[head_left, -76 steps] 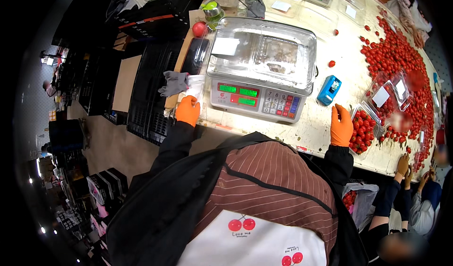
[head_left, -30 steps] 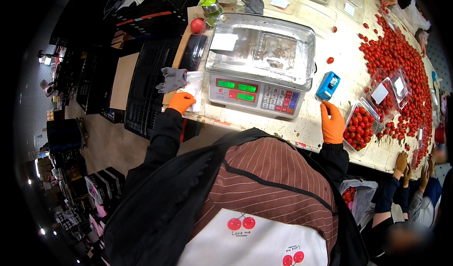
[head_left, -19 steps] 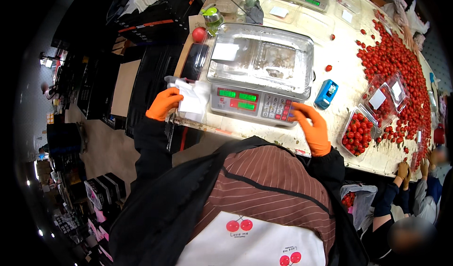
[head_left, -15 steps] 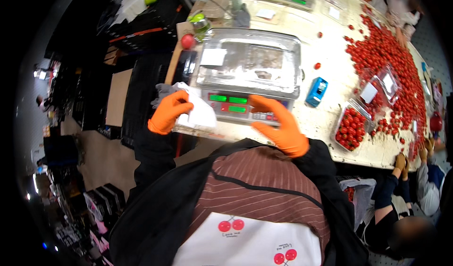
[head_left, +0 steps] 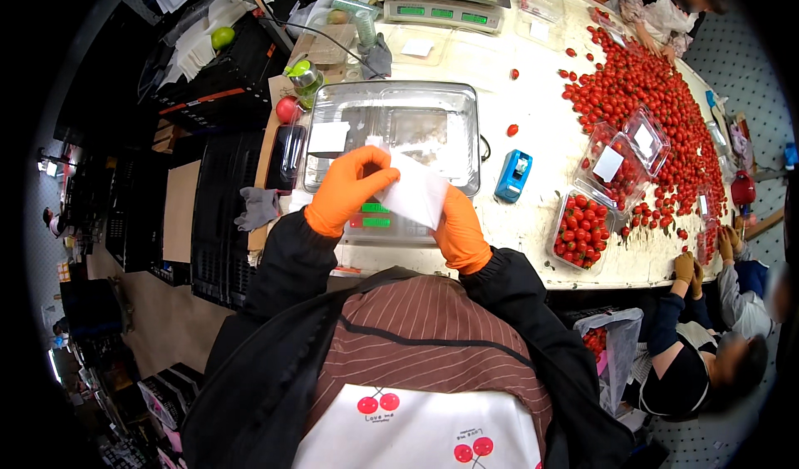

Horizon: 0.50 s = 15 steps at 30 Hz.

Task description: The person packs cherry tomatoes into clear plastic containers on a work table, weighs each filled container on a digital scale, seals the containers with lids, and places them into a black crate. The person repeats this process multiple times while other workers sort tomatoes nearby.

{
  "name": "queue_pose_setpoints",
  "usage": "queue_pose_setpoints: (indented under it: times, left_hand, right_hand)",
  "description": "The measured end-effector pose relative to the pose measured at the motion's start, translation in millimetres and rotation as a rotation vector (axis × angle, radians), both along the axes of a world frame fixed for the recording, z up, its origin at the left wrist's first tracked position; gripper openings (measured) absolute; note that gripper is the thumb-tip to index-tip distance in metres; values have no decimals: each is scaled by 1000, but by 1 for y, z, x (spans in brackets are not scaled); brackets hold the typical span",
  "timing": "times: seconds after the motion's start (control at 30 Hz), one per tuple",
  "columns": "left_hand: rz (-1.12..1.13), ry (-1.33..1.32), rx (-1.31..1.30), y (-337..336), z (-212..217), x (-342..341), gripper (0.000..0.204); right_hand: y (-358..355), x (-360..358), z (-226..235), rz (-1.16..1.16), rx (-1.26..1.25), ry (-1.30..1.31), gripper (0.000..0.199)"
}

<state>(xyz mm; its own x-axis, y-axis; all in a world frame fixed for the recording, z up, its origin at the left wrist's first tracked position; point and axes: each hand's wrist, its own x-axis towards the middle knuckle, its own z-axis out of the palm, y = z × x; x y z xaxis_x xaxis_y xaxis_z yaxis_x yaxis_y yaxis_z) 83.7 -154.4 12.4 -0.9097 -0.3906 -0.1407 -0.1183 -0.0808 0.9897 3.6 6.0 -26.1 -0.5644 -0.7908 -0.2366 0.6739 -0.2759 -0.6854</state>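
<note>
Both of my hands wear orange gloves and are raised over the front of a weighing scale (head_left: 388, 229). Thin white paper (head_left: 419, 188) is pinched between thumb and fingers of my left hand (head_left: 345, 193). At the paper's right edge, my right hand (head_left: 462, 232) grips it too, its fingertips partly hidden behind the sheet. The paper covers part of the scale's green-lit display. On the scale sits a metal tray (head_left: 475, 103), with a white card (head_left: 329, 137) lying at its left side.
A blue tape dispenser (head_left: 513, 176) stands right of the scale. Beyond it are a filled tomato punnet (head_left: 583, 229), clear lidded boxes (head_left: 612, 161) and a large tomato heap (head_left: 657, 111). Co-workers' hands (head_left: 687, 271) work at the right edge. A second scale (head_left: 441, 11) stands at the back.
My left hand has lifted the white paper from beside the grey cloth to over the scale. My right hand, formerly apart with nothing in it, has closed on the paper's edge. The view has shifted.
</note>
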Motion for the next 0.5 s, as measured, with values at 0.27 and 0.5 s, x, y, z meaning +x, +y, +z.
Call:
queue_pose_setpoints:
  times: [0.27,0.5]
  left_hand:
    - [34,137,-227,-34,0,-34,12]
    - [-50,63,-1014,-51,27,-73,16]
  right_hand:
    - [-17,-38,13,-113,166,-16,36]
    - [-21,-115,24,-314,352,1639,26]
